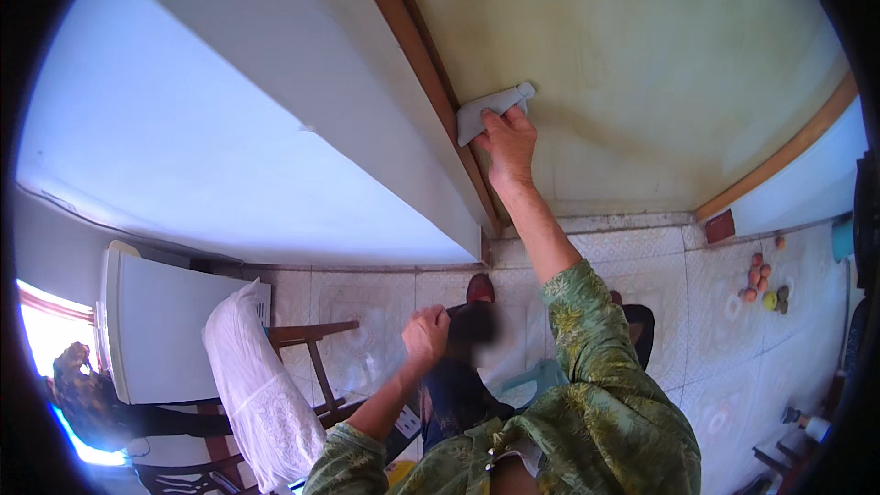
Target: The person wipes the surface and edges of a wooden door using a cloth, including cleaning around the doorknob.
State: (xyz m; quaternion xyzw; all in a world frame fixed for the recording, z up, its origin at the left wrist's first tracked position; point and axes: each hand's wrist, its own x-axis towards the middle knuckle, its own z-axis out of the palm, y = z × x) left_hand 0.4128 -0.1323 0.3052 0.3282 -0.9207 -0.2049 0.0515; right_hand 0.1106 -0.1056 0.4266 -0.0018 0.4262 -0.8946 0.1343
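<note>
My right hand [509, 144] pinches a folded pale grey cloth [487, 115] between thumb and fingers. The cloth lies flat against a yellowish door panel [639, 75], and its left end meets the brown wooden frame [440, 75] along the panel's edge. Lower down, my left hand [425, 333] is curled into a loose fist near my dark-clad leg, with nothing visible in it. Its palm side is hidden.
A white wall [206, 151] juts out left of the frame. Behind my left arm are a wooden chair [313, 333], a white-covered cushion [254, 399] and a white appliance [179, 330]. Several fruits [756, 275] lie on the tiled floor [639, 302] at right. A light-blue plastic stool [529, 381] stands below me.
</note>
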